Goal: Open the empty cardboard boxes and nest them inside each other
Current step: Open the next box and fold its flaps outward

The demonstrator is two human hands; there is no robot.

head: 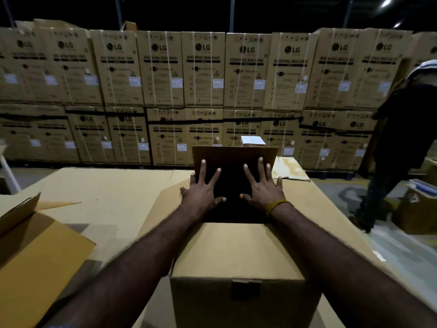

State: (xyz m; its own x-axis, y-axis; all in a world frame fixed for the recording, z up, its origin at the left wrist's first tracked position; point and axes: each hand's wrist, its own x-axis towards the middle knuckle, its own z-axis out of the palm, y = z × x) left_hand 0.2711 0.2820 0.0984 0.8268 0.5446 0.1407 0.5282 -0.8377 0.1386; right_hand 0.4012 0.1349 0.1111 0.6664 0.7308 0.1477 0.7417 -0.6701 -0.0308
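Observation:
A brown cardboard box (pixel 236 254) stands right in front of me on a big cardboard-covered surface (pixel 99 185). Its far top flap (pixel 234 153) is raised and tilts away from me. My left hand (pixel 203 188) and my right hand (pixel 262 188) lie side by side on that flap with fingers spread and straight, pressing flat against its shaded inner face. A yellow band circles my right wrist. At the left edge, another cardboard box (pixel 35 245) sits with its flaps open.
Stacked washing-machine cartons (pixel 203 74) form a wall across the back. A small white box (pixel 252 140) sits behind the flap. A loose cardboard sheet (pixel 289 168) lies at the far right of the surface. A person in dark clothes (pixel 402 138) stands on the right near floor boxes (pixel 416 209).

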